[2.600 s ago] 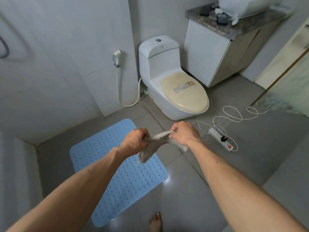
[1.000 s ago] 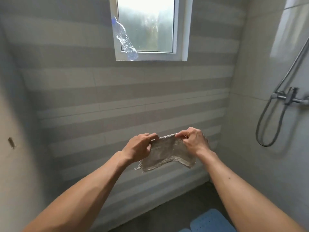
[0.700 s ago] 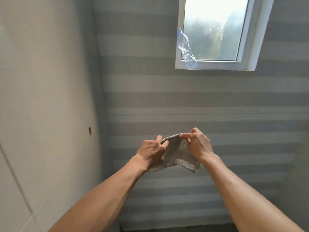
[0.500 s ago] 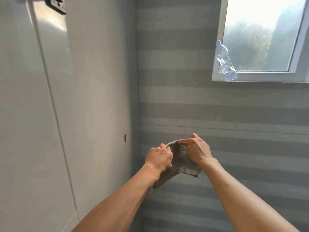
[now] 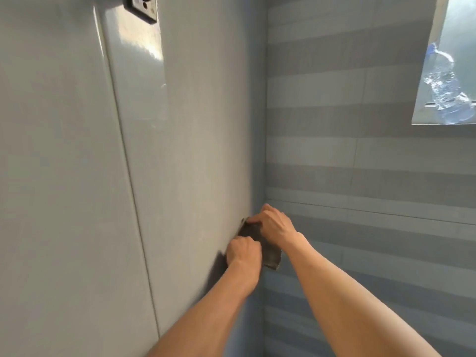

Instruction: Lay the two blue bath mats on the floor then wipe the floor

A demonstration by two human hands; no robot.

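While both arms reach out toward the corner, two hands hold one small grey cloth (image 5: pixel 269 249) against the plain wall (image 5: pixel 77 176) on the left. The left hand (image 5: pixel 243 251) is curled shut on the near, lower part of the cloth. The right hand (image 5: pixel 275 225) pinches its far, upper part, close to a small dark hook (image 5: pixel 242 220) on the wall. The cloth's long side runs from up near the hook down toward the near right, where one loose corner hangs free. One striped wall (image 5: pixel 360 176) is on the right. One window (image 5: pixel 445 60) sits high in it, with one clear plastic bottle (image 5: pixel 441 83) leaning there. No blue bath mats or floor can be seen.
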